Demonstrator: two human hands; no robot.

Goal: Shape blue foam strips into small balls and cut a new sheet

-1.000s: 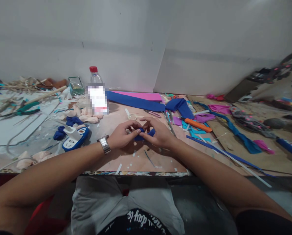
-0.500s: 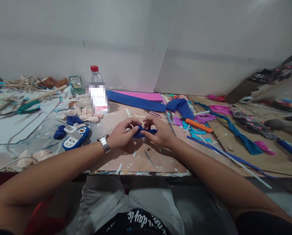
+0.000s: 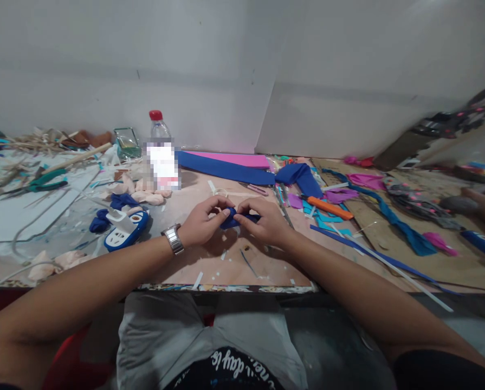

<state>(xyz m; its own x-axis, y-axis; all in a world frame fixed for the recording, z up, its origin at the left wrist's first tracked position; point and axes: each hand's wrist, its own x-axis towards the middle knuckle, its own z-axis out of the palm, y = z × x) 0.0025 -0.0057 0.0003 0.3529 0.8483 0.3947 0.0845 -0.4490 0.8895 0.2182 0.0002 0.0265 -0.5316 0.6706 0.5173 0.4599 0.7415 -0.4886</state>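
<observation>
Between my two hands, just above the table, is a small gathered piece of dark blue fabric (image 3: 228, 221). My left hand (image 3: 204, 221) pinches its left side between thumb and fingers. On its other side, my right hand (image 3: 263, 219) is closed on the same fabric, thumb and forefinger together, with a blue end showing under the palm. Fingers cover much of the piece, so its full shape is hidden. Behind the hands lies a long blue fabric strip (image 3: 226, 169) on top of a pink strip (image 3: 242, 160).
Left of my wrist sits a blue-and-white power strip (image 3: 120, 238) with a plug in it. A red-capped bottle (image 3: 160, 130) stands behind. Green-handled pliers (image 3: 49, 181) lie far left; an orange utility knife (image 3: 330, 208) lies right. Another person's hand (image 3: 482, 206) shows at the right edge.
My right thumb and forefinger have drawn closer together on the blue fabric. The left hand has hardly moved. Another person's hand has come in at the right edge.
</observation>
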